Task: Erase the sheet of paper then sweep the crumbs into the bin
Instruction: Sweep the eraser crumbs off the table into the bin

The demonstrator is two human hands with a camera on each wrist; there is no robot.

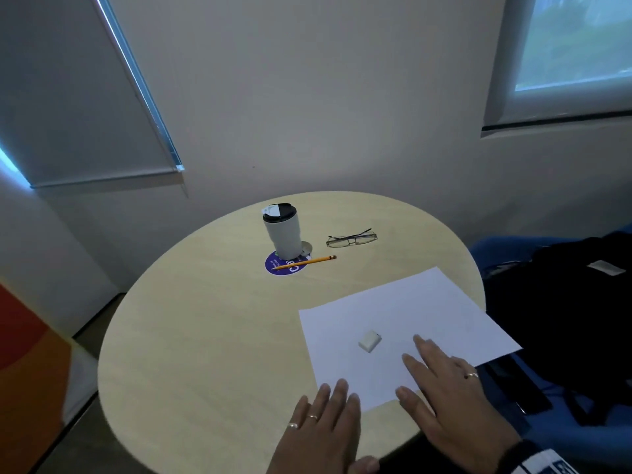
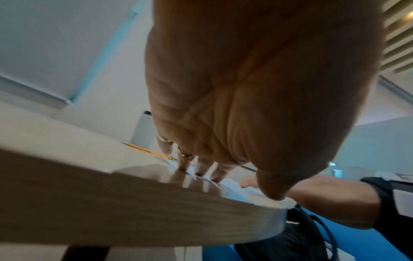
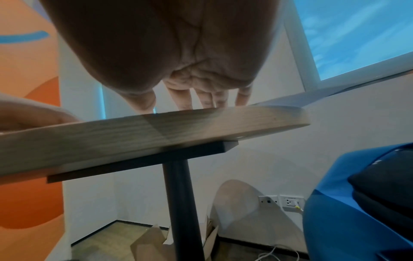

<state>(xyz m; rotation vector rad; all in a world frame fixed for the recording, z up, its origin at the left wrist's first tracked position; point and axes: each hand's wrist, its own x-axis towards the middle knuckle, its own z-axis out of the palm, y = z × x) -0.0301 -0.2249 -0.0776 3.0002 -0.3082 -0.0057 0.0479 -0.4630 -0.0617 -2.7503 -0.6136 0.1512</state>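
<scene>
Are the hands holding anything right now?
No, nothing is held. The left hand and right hand lie flat with straight fingers at the sheet of paper, and the eraser lies untouched on it.

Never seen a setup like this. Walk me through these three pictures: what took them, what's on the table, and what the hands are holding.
No machine here: a person wears three cameras. The head view looks down at a round table. Each wrist view looks along a palm from below. The left hand and right hand lie open, fingers straight, holding nothing; the right rests on the sheet of paper, the left at its near corner. A white eraser lies on the sheet. Farther back: a lidded cup on a coaster, a pencil, glasses.
</scene>
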